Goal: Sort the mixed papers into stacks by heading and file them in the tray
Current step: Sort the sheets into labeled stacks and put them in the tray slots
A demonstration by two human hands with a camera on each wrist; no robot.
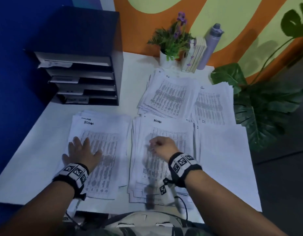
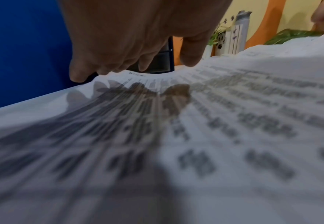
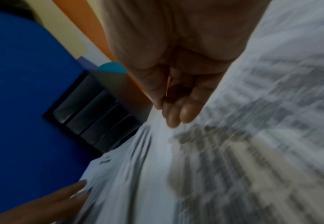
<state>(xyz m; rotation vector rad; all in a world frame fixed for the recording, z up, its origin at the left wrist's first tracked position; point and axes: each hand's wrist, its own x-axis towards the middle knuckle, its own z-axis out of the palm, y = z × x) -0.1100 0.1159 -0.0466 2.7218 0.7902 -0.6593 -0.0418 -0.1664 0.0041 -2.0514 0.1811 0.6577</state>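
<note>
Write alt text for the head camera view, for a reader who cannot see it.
A person's left hand rests flat on one stack of printed papers while the right hand, fingers curled, touches a second stack beside it on a white table. More paper piles lie farther back, and a dark multi-shelf file tray stands at the far left.

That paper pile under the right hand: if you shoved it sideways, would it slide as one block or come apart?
Probably come apart. The middle pile is loose sheets with staggered, fanned edges, so the top ones would likely slip first. Single sheets look thin and would likely flop if lifted. The right hand, fingers curled, touches only the top sheet; the left hand lies flat on the neighbouring pile.
</note>
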